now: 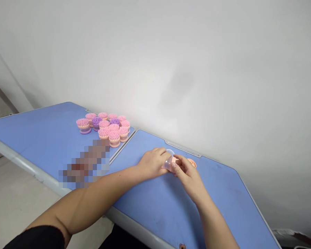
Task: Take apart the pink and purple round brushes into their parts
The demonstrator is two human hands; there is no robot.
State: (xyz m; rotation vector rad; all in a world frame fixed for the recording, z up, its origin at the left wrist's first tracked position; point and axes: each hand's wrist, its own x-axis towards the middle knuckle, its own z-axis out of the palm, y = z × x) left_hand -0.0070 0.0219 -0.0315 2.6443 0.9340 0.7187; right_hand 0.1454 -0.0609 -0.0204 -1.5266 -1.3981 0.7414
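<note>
My left hand (152,163) is closed around a translucent plastic cup-like part (168,165), low over the blue table. Close beside it, my right hand (188,175) pinches a small pale pink piece (174,160) against that part. My fingers cover much of both, so I cannot tell whether they are joined. A round orange plastic piece (192,163) lies on the table just behind my right hand. To the left stand several scalp brushes (114,137) in a cluster, most with pink bristles and some with purple ones.
The blue table (223,193) is made of two panels, with a seam left of my hands. Its back edge runs along a white wall (155,69). A pixelated patch hides something in front of the brushes. A grey frame stands at the far left.
</note>
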